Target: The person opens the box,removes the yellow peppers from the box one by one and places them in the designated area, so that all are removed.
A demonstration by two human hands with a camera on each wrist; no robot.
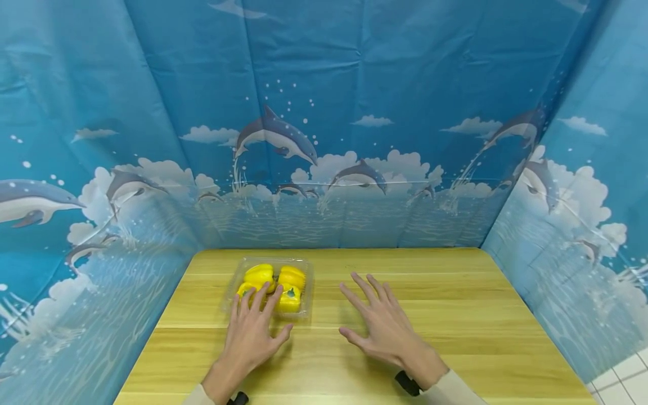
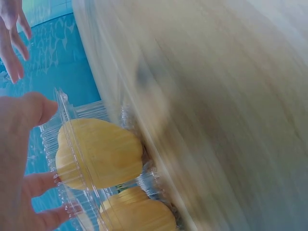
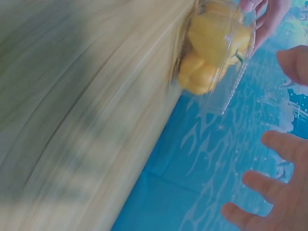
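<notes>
A clear plastic box (image 1: 307,275) holding several yellow bell peppers (image 1: 259,274) sits on the left part of the wooden table. My left hand (image 1: 251,334) is over the box's near side, fingers spread and slightly bent. In the left wrist view the thumb is close to the edge of the box (image 2: 72,144) and fingertips show at its side; whether they touch it I cannot tell. To the right of the box, my right hand (image 1: 382,326) hovers above the table with its fingers spread, holding nothing. The right wrist view shows its fingers apart from the box (image 3: 219,98).
The light wooden table (image 1: 455,315) reaches back to a blue curtain (image 1: 314,67) printed with dolphins, clouds and waves. Curtain also hangs along both sides. White floor tiles (image 1: 628,371) show at the lower right. Each wrist wears a black strap.
</notes>
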